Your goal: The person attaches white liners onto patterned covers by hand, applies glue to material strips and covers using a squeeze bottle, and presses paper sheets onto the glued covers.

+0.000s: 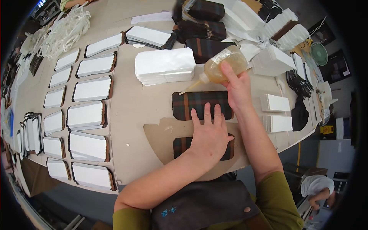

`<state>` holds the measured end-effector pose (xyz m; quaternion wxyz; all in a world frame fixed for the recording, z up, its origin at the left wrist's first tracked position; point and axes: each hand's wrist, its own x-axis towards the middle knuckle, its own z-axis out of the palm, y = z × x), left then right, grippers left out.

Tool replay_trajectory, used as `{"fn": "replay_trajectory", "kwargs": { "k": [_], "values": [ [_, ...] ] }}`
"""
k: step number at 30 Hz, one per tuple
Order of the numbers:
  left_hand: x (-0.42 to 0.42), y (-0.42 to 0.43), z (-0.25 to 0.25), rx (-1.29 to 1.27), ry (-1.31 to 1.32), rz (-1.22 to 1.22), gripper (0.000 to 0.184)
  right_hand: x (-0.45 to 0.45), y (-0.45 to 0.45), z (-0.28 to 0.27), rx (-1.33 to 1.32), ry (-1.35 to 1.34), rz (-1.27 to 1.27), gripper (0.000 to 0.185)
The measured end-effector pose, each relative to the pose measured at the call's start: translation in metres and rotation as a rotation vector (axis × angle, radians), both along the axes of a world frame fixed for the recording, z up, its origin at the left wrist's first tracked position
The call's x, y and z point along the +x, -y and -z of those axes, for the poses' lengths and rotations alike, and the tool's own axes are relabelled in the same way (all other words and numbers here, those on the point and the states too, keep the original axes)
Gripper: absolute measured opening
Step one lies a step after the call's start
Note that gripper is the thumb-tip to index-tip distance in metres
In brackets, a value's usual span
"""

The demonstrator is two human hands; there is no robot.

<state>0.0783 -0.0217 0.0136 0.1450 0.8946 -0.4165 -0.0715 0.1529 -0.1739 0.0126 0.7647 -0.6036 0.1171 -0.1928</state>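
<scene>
My right hand (238, 86) is wrapped around a clear squeeze bottle (214, 69) of amber liquid, tilted down to the left. Its thin nozzle ends at the upper left edge of a dark plaid fabric panel (180, 105); whether the tip touches it I cannot tell. Flat on this panel lie the spread fingers of my left hand (210, 132). A second plaid panel (180, 147) is partly hidden under that hand and wrist. Just beyond the first panel stands a block of stacked white sheets (165, 67).
White-topped dark pieces (92, 89) fill rows on the left. Plaid stacks (203, 28) and white stacks (274, 61) crowd the back right. Small white blocks (278, 103) sit beside a black cloth (300, 115). Pale strips (69, 28) lie far left; a person (318, 188) is at lower right.
</scene>
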Motion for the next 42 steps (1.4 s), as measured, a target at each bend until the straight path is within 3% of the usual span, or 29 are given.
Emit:
{"fn": "replay_trajectory", "kwargs": {
  "k": [16,28,31,34,36,42],
  "values": [
    [-0.001,-0.001,0.002,-0.041,0.019,-0.003,0.070,0.002,0.000,-0.004,-0.023,-0.011,-0.056,0.044],
    [0.000,-0.001,0.002,-0.051,0.037,-0.004,0.068,-0.021,-0.006,-0.007,-0.021,-0.059,-0.239,0.046],
    [0.001,-0.001,0.005,-0.081,0.030,-0.013,0.067,-0.021,0.000,-0.018,0.141,-0.053,-0.147,0.045],
    [0.007,-0.003,0.009,-0.185,0.040,-0.031,0.064,-0.014,0.004,-0.029,0.080,0.129,0.030,0.044],
    [0.011,-0.004,0.009,-0.245,0.048,-0.014,0.062,-0.016,-0.002,-0.029,-0.281,0.201,0.000,0.046],
    [0.012,-0.004,0.007,-0.268,0.048,-0.032,0.060,-0.014,-0.023,-0.025,-0.308,0.163,-0.066,0.053]
  ]
}}
